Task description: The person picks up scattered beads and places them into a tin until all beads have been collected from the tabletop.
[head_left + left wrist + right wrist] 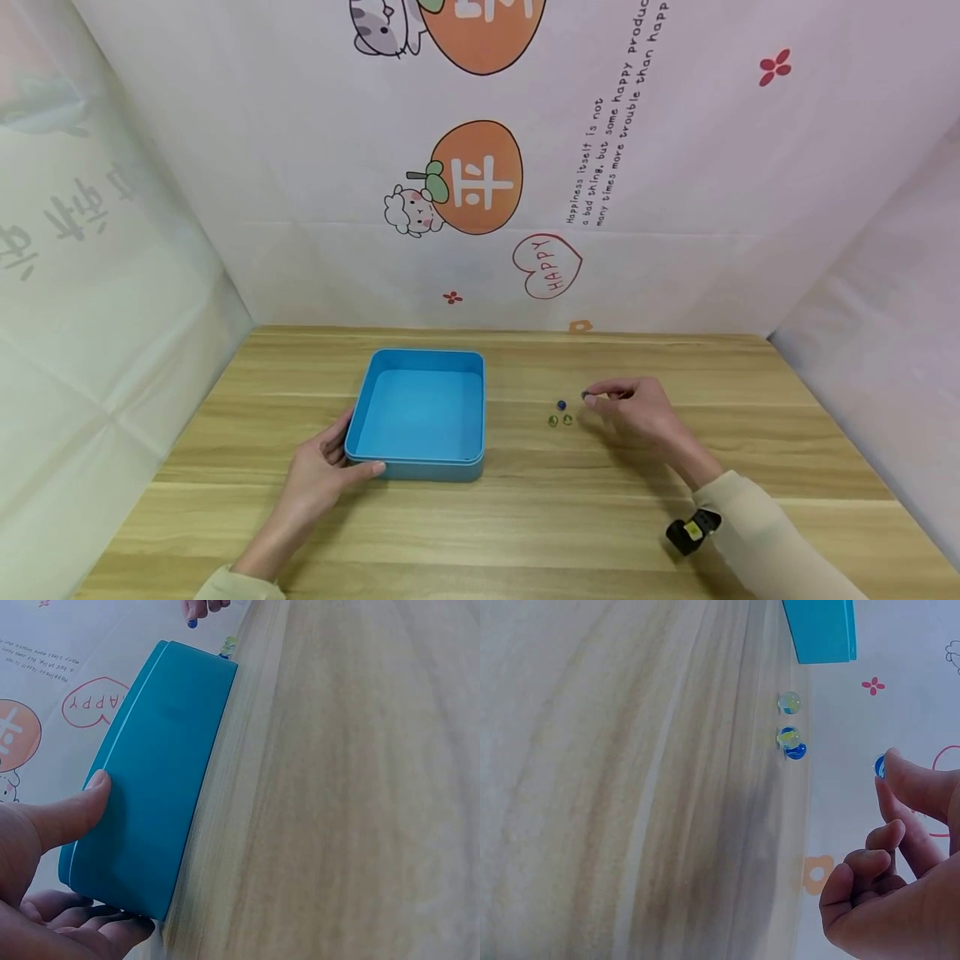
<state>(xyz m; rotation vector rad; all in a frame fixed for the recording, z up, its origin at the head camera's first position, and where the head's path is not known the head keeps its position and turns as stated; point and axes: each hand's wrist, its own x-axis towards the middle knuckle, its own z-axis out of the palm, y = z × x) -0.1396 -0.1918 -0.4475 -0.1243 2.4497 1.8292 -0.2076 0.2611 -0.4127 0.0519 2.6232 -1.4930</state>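
Observation:
A blue open-topped box stands left of the table's middle. My left hand holds its near left corner, the thumb on the front wall and the fingers along the left side. In the left wrist view, the thumb lies against the box. Between thumb and forefinger my right hand pinches a blue marble, raised above the table. Just left of that hand, another blue marble and two clear yellow-green marbles, one left and one right, lie close together on the wood.
The wood-grain table meets a printed white backdrop at its far edge, with white sheets at both sides. A black device is strapped to the right wrist over a cream sleeve.

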